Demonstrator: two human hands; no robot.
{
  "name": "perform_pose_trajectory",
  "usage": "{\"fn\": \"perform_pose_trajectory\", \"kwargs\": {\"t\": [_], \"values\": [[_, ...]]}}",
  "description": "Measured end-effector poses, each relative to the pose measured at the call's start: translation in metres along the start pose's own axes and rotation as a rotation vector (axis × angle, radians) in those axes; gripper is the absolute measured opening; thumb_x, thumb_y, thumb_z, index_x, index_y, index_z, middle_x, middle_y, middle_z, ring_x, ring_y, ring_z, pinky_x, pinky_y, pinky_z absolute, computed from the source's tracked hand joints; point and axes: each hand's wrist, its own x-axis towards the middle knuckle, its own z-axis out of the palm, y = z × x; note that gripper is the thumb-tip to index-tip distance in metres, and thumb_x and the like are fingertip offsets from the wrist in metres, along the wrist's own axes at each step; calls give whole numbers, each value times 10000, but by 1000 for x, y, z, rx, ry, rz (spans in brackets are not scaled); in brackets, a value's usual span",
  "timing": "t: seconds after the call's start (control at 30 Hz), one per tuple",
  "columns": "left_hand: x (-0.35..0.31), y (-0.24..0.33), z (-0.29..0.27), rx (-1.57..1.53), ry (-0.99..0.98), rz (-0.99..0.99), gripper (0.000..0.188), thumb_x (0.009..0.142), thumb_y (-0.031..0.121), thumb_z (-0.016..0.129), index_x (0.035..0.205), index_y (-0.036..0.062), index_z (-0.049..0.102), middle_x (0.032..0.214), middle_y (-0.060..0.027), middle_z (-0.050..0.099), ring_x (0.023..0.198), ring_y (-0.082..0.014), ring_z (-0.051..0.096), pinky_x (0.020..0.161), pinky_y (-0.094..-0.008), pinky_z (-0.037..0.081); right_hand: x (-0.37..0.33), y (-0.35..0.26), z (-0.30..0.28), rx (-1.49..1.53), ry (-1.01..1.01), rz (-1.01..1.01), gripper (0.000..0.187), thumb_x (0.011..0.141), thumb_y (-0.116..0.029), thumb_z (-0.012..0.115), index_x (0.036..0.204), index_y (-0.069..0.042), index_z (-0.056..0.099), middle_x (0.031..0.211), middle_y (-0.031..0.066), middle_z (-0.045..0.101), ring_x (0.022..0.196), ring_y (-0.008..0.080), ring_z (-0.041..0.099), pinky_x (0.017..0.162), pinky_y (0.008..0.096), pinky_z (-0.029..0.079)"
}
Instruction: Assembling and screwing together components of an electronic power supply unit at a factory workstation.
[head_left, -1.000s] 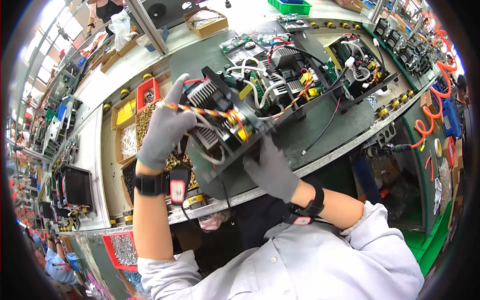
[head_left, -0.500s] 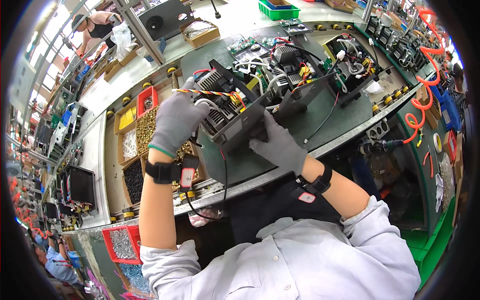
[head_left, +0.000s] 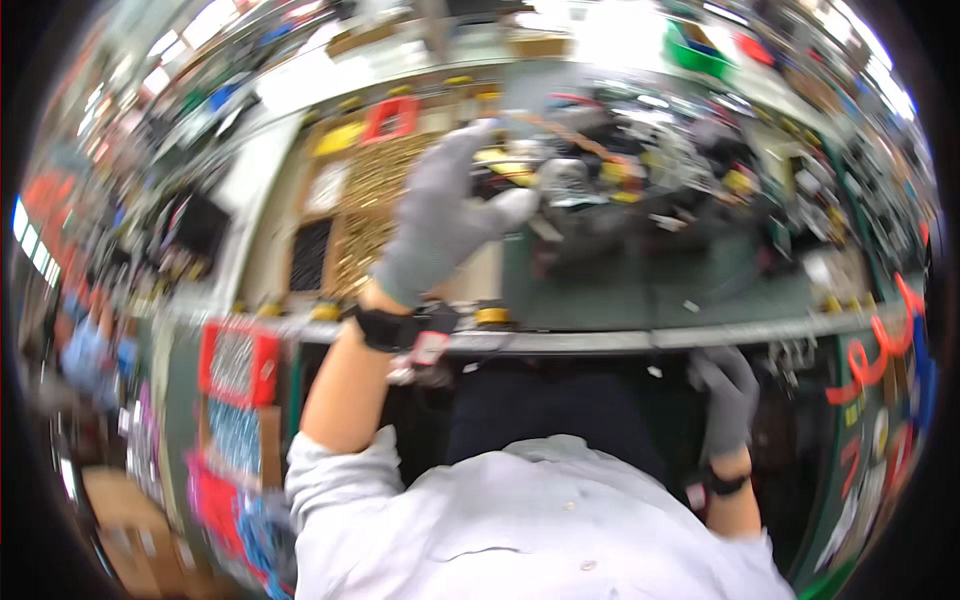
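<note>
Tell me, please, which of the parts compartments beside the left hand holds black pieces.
The front-left one, with the black pieces, sits directly in front of the white pieces; the others hold yellow items or brass-coloured pieces.

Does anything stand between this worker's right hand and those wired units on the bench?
Yes: the bench's metal front edge lies between them. The right hand is on its near side, the wired units on its far side. Blur hides finer detail.
</note>
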Motion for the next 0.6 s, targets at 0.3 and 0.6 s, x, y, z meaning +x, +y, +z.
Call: {"fn": "perform_pose_trajectory", "kwargs": {"t": [0.3,0.6], "values": [[-166,-22,-184,500,188,-754,245,926,155,670,1112,11,739,946,-61,757,835,-83,667,724,-243,529,12,55,-263,783,475,541,405,1007,-262,558,1306,10,574,1312,168,622,1221,247,586,999,400,499],[-266,-123,-274,919,-477,-1118,537,868,241,682,1394,264,576,1180,-173,693,1107,-347,654,978,-427,506,68,42,-223,-35,-108,176,161,915,-196,579,957,-45,614,829,72,644,746,208,622,746,322,529]]}}
